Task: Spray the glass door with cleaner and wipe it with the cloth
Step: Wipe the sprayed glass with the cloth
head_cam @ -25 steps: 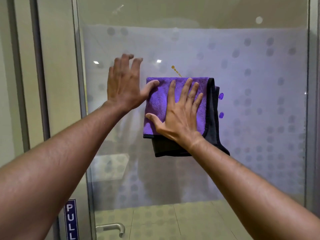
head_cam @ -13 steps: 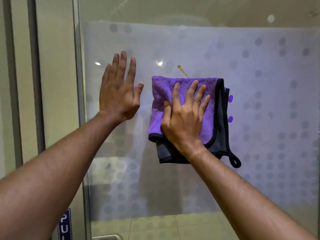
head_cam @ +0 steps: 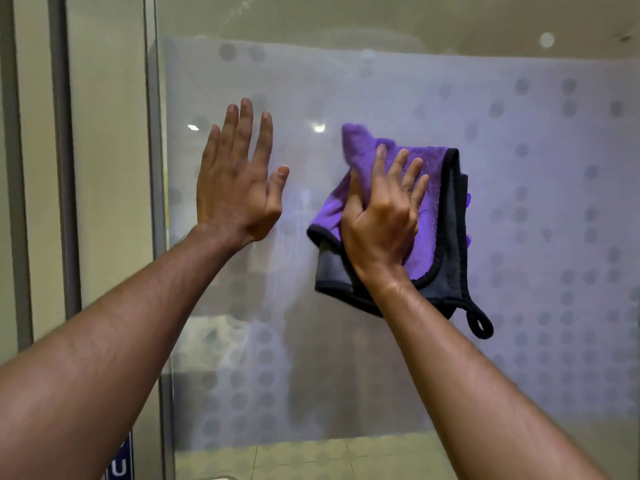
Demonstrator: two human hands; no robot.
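Observation:
The glass door [head_cam: 540,140] fills the view, with a frosted band of grey dots. A purple cloth with a dark grey backing [head_cam: 446,209] lies against the glass right of centre, its hanging loop [head_cam: 480,323] dangling at the lower right. My right hand [head_cam: 381,216] presses the cloth to the glass with its fingers spread, and a bunched purple fold is pinched between thumb and forefinger. My left hand [head_cam: 239,181] lies flat on the bare glass to the left of the cloth, fingers straight, apart from it. No spray bottle is in view.
The door's metal edge [head_cam: 154,202] runs vertically at the left, with a beige wall and a dark frame strip [head_cam: 64,168] beyond it. Part of a blue sign [head_cam: 119,462] shows at the bottom left. Tiled floor shows through the clear glass below.
My right hand has slid the cloth to the right across the glass, and the cloth's upper left corner has bunched up by the thumb. My left hand let go of the cloth and stays on the glass.

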